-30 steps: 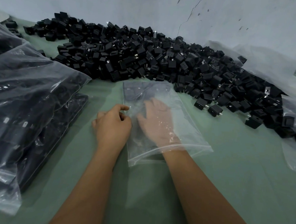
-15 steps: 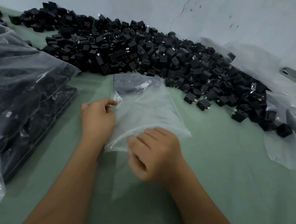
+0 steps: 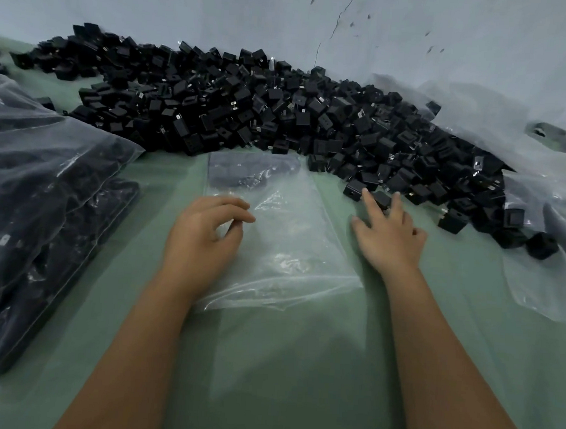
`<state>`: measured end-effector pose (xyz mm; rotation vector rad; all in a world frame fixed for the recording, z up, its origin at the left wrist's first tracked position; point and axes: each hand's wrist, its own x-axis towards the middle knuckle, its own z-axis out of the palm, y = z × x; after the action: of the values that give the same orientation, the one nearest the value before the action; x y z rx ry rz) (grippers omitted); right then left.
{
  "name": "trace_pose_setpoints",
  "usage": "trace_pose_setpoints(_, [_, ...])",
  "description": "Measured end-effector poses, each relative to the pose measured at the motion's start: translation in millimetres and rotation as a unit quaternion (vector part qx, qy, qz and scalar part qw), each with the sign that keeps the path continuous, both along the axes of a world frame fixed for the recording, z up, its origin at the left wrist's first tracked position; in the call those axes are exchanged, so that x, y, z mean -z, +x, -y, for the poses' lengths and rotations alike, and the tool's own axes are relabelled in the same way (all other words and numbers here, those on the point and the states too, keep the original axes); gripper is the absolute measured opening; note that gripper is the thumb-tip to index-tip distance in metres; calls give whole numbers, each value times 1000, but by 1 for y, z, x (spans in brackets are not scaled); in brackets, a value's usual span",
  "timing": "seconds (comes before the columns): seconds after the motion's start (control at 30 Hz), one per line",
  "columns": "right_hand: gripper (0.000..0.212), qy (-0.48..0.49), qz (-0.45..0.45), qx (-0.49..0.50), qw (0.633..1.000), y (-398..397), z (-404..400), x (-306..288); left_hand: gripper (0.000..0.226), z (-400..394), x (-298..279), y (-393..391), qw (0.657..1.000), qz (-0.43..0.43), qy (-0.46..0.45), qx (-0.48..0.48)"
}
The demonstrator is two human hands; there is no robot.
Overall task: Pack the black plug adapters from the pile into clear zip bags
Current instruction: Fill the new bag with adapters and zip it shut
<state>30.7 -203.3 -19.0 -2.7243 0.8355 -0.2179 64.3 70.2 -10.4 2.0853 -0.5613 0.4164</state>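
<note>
Your L hand (image 3: 204, 232) pinches the flat clear plastic zip bag (image 3: 283, 234) at its left edge, R hand (image 3: 388, 234) spread, fingertips touching loose black plug adapters (image 3: 380, 197) just right of bag — thin film could slip and the mouth collapse.

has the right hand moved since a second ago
Yes. The right hand has left the clear bag and gone right and away, to the near edge of the adapter pile.
</note>
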Motion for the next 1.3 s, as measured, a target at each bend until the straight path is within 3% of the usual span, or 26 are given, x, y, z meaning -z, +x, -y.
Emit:
trace_pose_setpoints(0.1, [50, -42, 41, -10, 998, 1, -4, 3, 17, -1, -3, -7, 998, 25, 34, 39])
trace_pose_setpoints(0.27, [11, -25, 231, -51, 971, -9, -10, 2, 30, 0, -7, -13, 982, -75, 113, 134])
trace_pose_setpoints(0.37, [29, 62, 257, -38, 964, -15, -14, 1, 42, 1, -7, -15, 977, -91, 121, 150])
trace_pose_setpoints(0.47, [55, 127, 268, 4, 955, -19, -14, -1, 55, -2, -6, -16, 970, -144, 86, 176])
trace_pose_setpoints(0.57, [49, 130, 261, 81, 953, -28, -14, 2, 56, -8, -8, -13, 960, -193, -57, 193])
trace_pose_setpoints(0.63, [41, 142, 285, 97, 943, -37, -19, 3, 61, -15, -11, -10, 952, -179, -134, 208])
trace_pose_setpoints(0.7, [37, 136, 339, 105, 925, -44, -26, 1, 69, -19, -13, -9, 943, -173, -151, 240])
trace_pose_setpoints(0.77, [38, 136, 418, 95, 893, -47, -36, -4, 63, -16, -12, -10, 939, -192, -116, 259])
trace_pose_setpoints(0.83, [40, 133, 486, 55, 862, -48, -52, -9, 67, -6, -8, -13, 948, -193, -17, 253])
trace_pose_setpoints(0.9, [42, 133, 538, 17, 833, -49, -68, -13, 67, 4, -4, -15, 956, -129, 123, 235])
trace_pose_setpoints(0.97, [44, 118, 567, -19, 815, -51, -81, -15, 54, 11, -1, -14, 955, -61, 176, 230])
trace_pose_setpoints(1.07, [46, 36, 540, -154, 827, -56, -107, -15, 29, 10, -2, -15, 966, -108, 88, 217])
trace_pose_setpoints(1.17, [42, -14, 488, -335, 806, -58, -138, -12, 24, 5, -6, -17, 954, -206, -43, 214])
trace_pose_setpoints(1.3, [31, 44, 436, -381, 814, -57, -142, -10, 7, 2, -9, -13, 960, -205, -107, 156])
